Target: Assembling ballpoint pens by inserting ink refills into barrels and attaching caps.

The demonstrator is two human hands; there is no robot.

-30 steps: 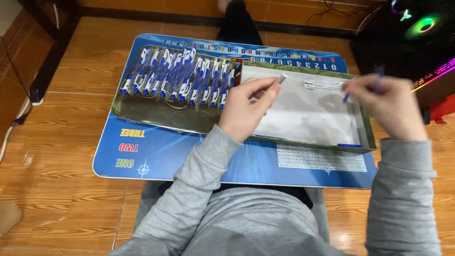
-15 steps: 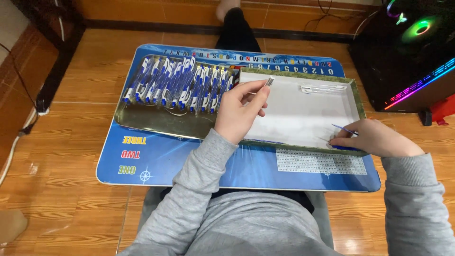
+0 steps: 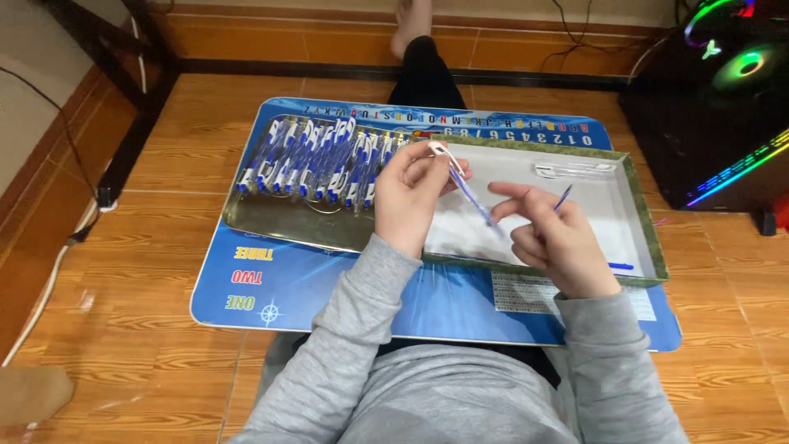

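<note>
Here each hand (image 3: 415,193) (image 3: 552,238) pinches one pen part (image 3: 464,182) (image 3: 562,197).

Grey long-sleeved sweatshirt, ribbed cuffs at wrists; left hand (image 3: 411,197) and right hand (image 3: 552,240) bare; dark trousers; bare foot (image 3: 413,20).

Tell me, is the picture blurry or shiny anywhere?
Head view: mostly sharp and evenly lit; the left hand and right hand look clear, the thin blue refill slightly soft. The metal tray shows dull glare. The computer case in the top right corner is dark, with glowing coloured lights.
</note>
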